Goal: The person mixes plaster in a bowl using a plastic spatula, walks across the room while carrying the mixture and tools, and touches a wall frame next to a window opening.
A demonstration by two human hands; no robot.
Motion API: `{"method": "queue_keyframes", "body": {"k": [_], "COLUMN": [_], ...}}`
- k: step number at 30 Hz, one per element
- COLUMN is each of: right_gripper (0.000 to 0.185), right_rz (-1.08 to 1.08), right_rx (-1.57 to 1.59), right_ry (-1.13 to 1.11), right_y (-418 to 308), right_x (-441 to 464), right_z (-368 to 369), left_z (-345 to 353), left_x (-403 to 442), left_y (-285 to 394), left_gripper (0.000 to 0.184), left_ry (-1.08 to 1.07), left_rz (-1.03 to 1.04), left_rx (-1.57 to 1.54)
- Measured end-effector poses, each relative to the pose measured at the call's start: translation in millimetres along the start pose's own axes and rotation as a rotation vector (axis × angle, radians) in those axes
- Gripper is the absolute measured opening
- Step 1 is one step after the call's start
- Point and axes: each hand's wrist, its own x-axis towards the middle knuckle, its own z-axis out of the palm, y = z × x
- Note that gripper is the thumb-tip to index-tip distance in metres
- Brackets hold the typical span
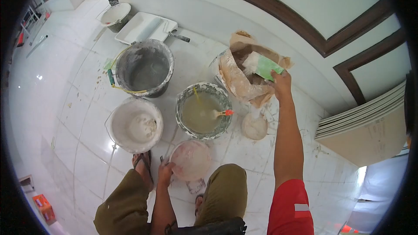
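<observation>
My right hand (281,81) is closed around the end of a green scoop-like piece (266,66), its far end coated in pale powder. It is held at the mouth of an open brown paper sack (235,76) with powder inside. My left hand (165,170) grips the left rim of a round, pinkish-white plastic bowl (190,160) between my feet. Just beyond the bowl stands a bucket of cloudy water (178,112), with a red-ended brush or tool and a yellow stick in it.
A white bucket (114,135) with pale residue and a dark bucket (121,67) with a yellow handle stand left. Behind them are a paint tray (130,32), a roller (178,36) and a small bucket (116,22). Stacked boards (361,126) lean right. A round powdery container (254,127) sits below the sack.
</observation>
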Motion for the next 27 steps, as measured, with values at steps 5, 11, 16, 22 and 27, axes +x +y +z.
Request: {"method": "queue_keyframes", "body": {"k": [5, 11, 16, 22, 27], "right_gripper": [0.031, 0.031, 0.03, 0.031, 0.024], "right_rz": [0.021, -0.05, 0.053, 0.07, 0.107], "right_rx": [0.073, 0.031, 0.196, 0.421, 0.584], "right_ry": [0.022, 0.078, 0.026, -0.03, 0.026], "right_y": [-0.5, 1.2, 18.8, 51.4, 18.1], "right_x": [-2.7, -6.4, 5.5, 0.3, -124.4], "right_z": [-3.6, -8.1, -28.7, -69.8, -85.2], "left_z": [-9.1, -0.4, -10.3, -22.9, -7.8], "left_x": [12.9, -5.5, 4.6, 2.4, 6.6], "left_y": [-17.4, -0.4, -17.2, -10.0, 11.1], "left_gripper": [0.059, 0.054, 0.064, 0.069, 0.063], "left_ry": [-0.043, -0.008, -0.034, -0.065, -0.055], "left_rz": [0.009, 0.023, 0.039, -0.042, -0.085], "left_rx": [0.025, 0.062, 0.156, 0.354, 0.163]}}
